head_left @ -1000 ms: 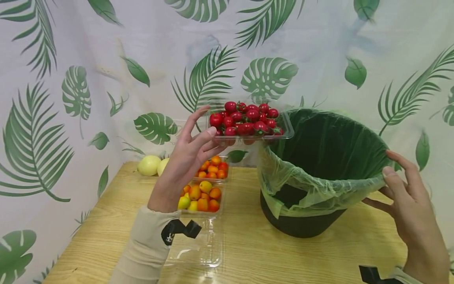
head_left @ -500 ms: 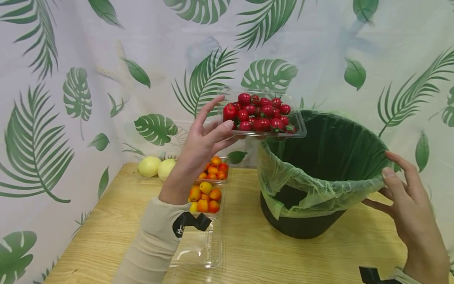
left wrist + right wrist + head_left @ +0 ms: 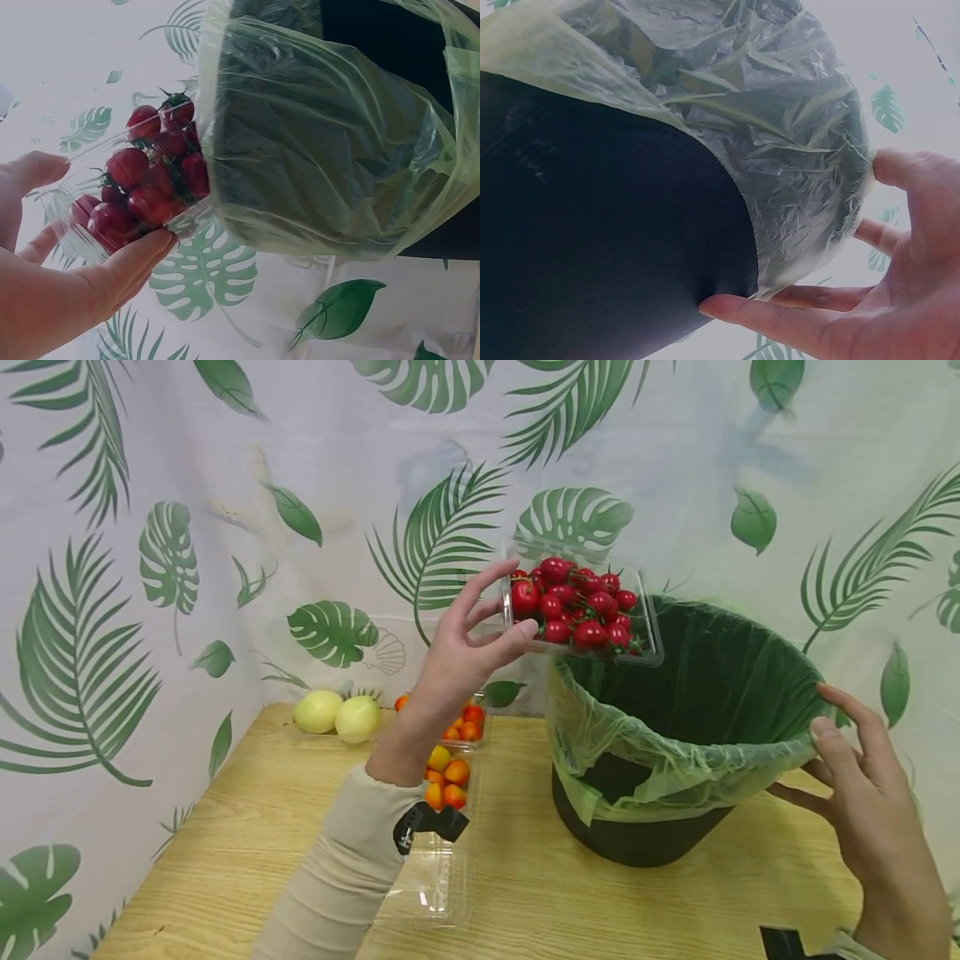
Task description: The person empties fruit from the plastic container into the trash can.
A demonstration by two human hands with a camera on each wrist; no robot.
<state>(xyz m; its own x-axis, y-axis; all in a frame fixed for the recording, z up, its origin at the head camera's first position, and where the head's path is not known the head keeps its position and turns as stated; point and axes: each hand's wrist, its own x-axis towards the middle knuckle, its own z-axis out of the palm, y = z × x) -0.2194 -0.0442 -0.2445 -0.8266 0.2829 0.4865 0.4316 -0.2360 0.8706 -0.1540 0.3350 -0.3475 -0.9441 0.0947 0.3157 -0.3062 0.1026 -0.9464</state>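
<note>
My left hand (image 3: 459,664) grips the near-left end of a clear plastic container (image 3: 656,653) in the head view. Red cherry tomatoes (image 3: 589,633) with green stems fill it. It is raised off the table, its right end over the left rim of a black trash bin (image 3: 645,843). A thin green bag (image 3: 622,727) lines that bin, folded over its rim. My right hand (image 3: 873,802) holds the bin's right rim, with fingers (image 3: 742,307) on the outer wall in the right wrist view. The bin tilts toward the right hand. Its bottom inside is too dark to make out.
Two pale yellow-green round fruits (image 3: 357,719) sit at the table's (image 3: 247,827) back left. Containers of orange and yellow small fruits (image 3: 455,772) stand partly behind the left arm. A clear container (image 3: 442,902) lies nearer. A leaf-print curtain (image 3: 420,443) hangs behind.
My left hand has carried the container of cherry tomatoes to the right, toward the bin's opening, and its right end now tips lower. My right hand and the bin stay in place.
</note>
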